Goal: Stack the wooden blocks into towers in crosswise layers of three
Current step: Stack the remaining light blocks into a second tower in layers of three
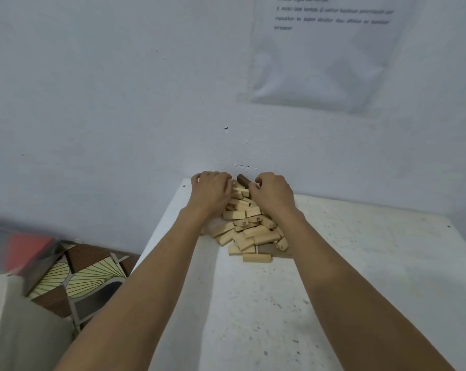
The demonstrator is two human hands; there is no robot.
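Wooden blocks (pixel 246 228) are heaped on the desk (pixel 333 263); the left hand (pixel 211 192) and right hand (pixel 273 195) are curled over the far end, grip unclear. Three should be laid flush first.

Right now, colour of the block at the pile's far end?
Dark brown block, unlike the pale blocks; head view.

Plain room, probably domestic: a printed sheet (pixel 328 54) is hanging on the pitted white wall (pixel 92 89); patterned flooring (pixel 92 274) is showing beside the speckled table (pixel 360 263).
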